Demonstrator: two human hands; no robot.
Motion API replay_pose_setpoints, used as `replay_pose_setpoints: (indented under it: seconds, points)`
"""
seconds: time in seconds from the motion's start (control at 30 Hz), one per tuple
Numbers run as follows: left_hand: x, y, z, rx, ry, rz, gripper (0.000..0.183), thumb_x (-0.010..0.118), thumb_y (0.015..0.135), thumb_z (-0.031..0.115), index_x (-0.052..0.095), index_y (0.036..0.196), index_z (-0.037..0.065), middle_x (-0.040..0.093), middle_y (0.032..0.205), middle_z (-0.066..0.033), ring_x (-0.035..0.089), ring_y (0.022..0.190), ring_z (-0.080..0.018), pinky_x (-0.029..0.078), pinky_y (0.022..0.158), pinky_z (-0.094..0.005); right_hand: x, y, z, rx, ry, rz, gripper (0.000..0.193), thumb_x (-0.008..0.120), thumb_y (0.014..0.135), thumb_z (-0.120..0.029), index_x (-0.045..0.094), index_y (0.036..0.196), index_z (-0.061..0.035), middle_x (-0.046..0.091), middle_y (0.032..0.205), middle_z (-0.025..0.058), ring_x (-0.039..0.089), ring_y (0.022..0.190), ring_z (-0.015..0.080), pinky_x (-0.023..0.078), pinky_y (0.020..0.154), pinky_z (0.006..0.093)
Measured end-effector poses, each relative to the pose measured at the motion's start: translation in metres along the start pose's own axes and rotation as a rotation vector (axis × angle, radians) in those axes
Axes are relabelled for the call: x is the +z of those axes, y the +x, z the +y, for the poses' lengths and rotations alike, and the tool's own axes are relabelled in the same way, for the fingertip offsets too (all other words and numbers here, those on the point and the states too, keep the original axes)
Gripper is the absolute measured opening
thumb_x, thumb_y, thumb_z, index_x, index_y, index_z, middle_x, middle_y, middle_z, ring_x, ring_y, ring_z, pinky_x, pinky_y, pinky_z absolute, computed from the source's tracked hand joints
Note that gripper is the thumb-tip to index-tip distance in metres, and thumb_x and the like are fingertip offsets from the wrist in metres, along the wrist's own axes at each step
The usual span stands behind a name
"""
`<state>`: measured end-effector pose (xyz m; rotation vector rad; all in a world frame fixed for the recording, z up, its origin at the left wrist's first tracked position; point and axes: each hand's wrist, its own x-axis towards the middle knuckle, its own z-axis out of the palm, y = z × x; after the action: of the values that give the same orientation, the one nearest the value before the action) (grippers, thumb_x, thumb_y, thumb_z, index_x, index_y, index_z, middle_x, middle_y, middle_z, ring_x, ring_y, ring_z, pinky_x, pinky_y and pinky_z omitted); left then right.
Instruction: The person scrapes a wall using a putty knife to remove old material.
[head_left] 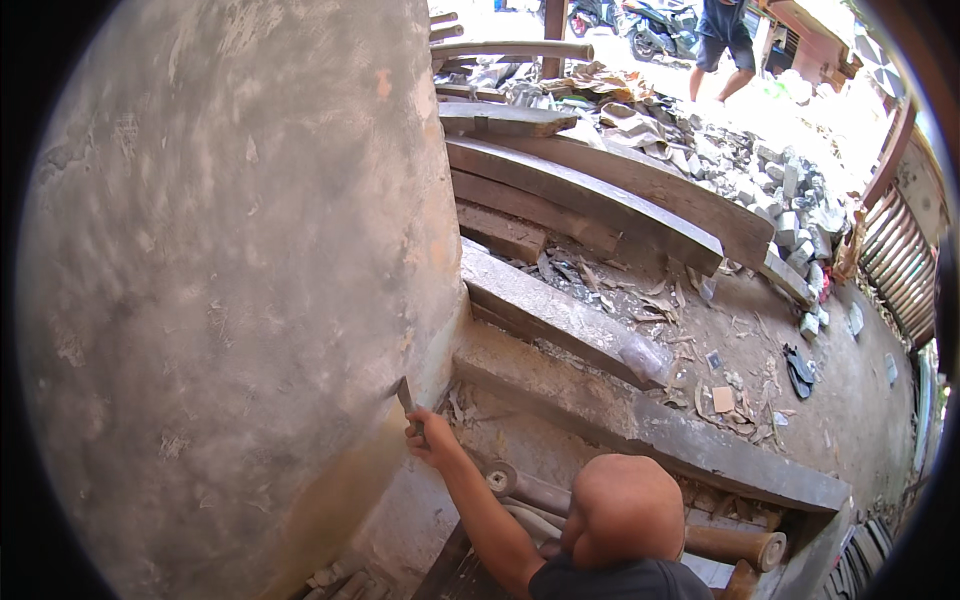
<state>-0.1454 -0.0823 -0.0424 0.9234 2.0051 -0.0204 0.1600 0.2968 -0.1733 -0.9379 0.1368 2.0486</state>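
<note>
My right hand (pixel 432 440), reaching leftward from the lower edge, is closed round the handle of a putty knife (pixel 404 395). The thin dark blade points up and lies against or very close to the grey plastered wall (pixel 230 270), near its right edge. Below the blade the wall's surface turns tan (pixel 345 490). Just right of my forearm, a rounded bare knee (pixel 628 505) appears above dark cloth. My left hand is out of the picture.
A concrete ledge (pixel 650 420) runs right from the wall's foot, with round-ended wooden pieces (pixel 735 545) below it. Long timber beams (pixel 600 200) lie beyond. Rubble (pixel 790 190) is heaped farther off, near a standing person (pixel 722 50) in shorts. Debris litters the ground (pixel 850 400).
</note>
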Motion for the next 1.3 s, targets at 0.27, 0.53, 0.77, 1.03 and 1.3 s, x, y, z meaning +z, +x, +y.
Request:
replay_pose_setpoints:
  seconds: [0.27, 0.53, 0.77, 1.03, 1.3]
  points:
    - [0.004, 0.016, -0.026, 0.156, 0.199, 0.073, 0.033, 0.062, 0.091, 0.029, 0.054, 0.109, 0.002, 0.058, 0.098, -0.0112, 0.054, 0.083, -0.0225, 0.046, 0.070, -0.0377, 0.001, -0.020, -0.006, -0.016, -0.048, -0.059, 0.013, 0.055, 0.086, -0.016, 0.043, 0.091, -0.0114, 0.048, 0.066, 0.0026, 0.036, 0.042, 0.0079, 0.025, 0.035, 0.0219]
    - [-0.011, -0.007, 0.059, -0.040, -0.016, -0.060, 0.045, 0.060, 0.092, 0.030, 0.049, 0.121, -0.002, 0.058, 0.112, -0.0160, 0.054, 0.093, -0.0268, 0.045, 0.080, -0.0385, -0.003, -0.028, -0.004, -0.042, -0.011, -0.010, 0.013, 0.054, 0.086, -0.020, 0.042, 0.090, -0.0149, 0.046, 0.066, 0.0004, 0.037, 0.044, 0.0076, 0.024, 0.036, 0.0218]
    - [-0.014, 0.003, 0.037, -0.067, -0.080, -0.126, 0.051, 0.063, 0.090, 0.030, 0.046, 0.127, -0.001, 0.055, 0.116, -0.0160, 0.052, 0.102, -0.0288, 0.043, 0.088, -0.0372, -0.003, -0.005, -0.002, -0.096, 0.008, -0.001, 0.013, 0.054, 0.087, -0.018, 0.041, 0.089, -0.0163, 0.044, 0.067, 0.0001, 0.036, 0.044, 0.0077, 0.024, 0.035, 0.0227]
    - [-0.007, 0.001, 0.043, -0.003, -0.101, -0.140, 0.048, 0.065, 0.089, 0.029, 0.049, 0.122, -0.001, 0.056, 0.110, -0.0147, 0.053, 0.097, -0.0267, 0.045, 0.081, -0.0372, -0.020, 0.011, -0.010, -0.027, 0.123, 0.079, 0.032, 0.052, 0.087, -0.017, 0.049, 0.118, -0.0201, 0.045, 0.067, 0.0009, 0.036, 0.043, 0.0078, 0.024, 0.035, 0.0228]
    - [-0.008, 0.005, -0.014, 0.018, -0.330, 0.013, 0.038, 0.061, 0.092, 0.032, 0.057, 0.113, 0.001, 0.059, 0.105, -0.0118, 0.056, 0.092, -0.0239, 0.046, 0.078, -0.0345, 0.016, -0.011, -0.004, 0.004, 0.036, 0.060, 0.012, 0.056, 0.086, -0.019, 0.050, 0.095, -0.0124, 0.052, 0.070, 0.0065, 0.040, 0.042, 0.0104, 0.028, 0.033, 0.0207]
